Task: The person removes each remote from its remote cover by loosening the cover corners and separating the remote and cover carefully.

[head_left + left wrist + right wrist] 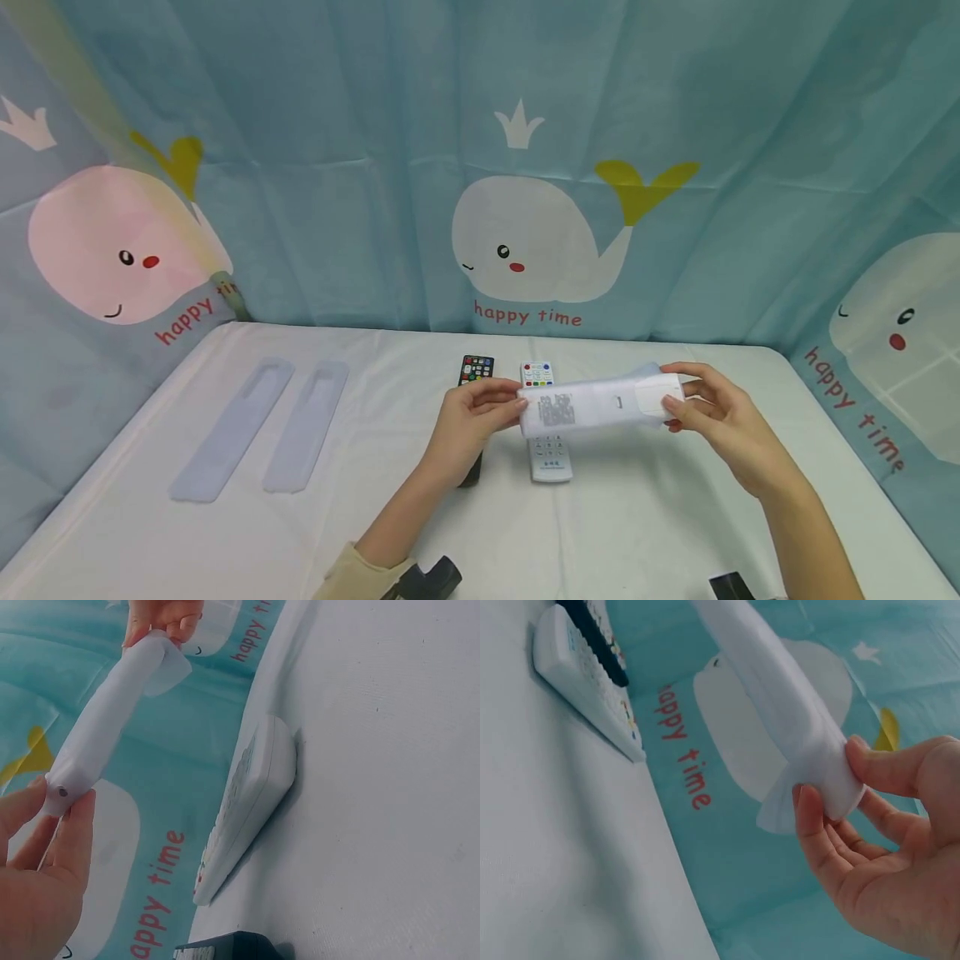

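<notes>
Between both hands, a white remote control in a thin translucent sleeve is held level above the table, its back with a printed code and label showing in the head view. My left hand pinches its left end between thumb and fingers. At the other end, where a loose flap of the sleeve sticks out, my right hand grips with thumb and fingertips. Below it on the table lies a second white remote control, partly hidden by the held one. A black remote control lies beside it, partly behind my left hand.
Two flat translucent sleeves lie side by side on the left of the white-covered table. A blue curtain with whale prints hangs behind the table and along its sides.
</notes>
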### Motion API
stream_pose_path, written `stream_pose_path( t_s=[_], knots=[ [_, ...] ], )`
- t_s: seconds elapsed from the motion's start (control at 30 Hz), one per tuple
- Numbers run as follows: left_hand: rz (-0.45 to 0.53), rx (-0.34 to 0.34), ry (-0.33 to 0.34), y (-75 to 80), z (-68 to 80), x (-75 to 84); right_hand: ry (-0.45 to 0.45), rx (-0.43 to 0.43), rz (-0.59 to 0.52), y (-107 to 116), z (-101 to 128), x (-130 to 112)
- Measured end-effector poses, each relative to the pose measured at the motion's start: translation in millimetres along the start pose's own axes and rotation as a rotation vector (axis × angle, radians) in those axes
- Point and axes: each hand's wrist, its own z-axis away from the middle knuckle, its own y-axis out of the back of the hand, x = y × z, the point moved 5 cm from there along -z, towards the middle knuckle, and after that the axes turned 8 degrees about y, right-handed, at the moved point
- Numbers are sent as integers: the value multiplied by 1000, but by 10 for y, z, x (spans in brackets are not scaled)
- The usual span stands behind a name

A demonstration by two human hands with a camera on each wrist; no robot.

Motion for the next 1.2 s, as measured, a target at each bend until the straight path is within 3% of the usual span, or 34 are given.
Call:
stream_pose_path(
  t_s=[0.3, 0.47, 0.6, 0.77, 1.2],
  knots=[
    [-17, 22, -59, 40, 27, 18, -81, 36, -8, -14, 1, -1],
    [-9, -11, -12, 25, 15, -5, -86, 48, -10, -19, 3, -7],
    [-7, -92, 31, -28, 15, -38, -71, 48, -37, -45, -8, -18],
    [13, -174, 36, -83, 14, -63, -43, 32, -78, -79, -22, -27],
    [43, -177, 62, -27, -5, -65, -34, 42, -28, -49, -31, -19]
  ],
)
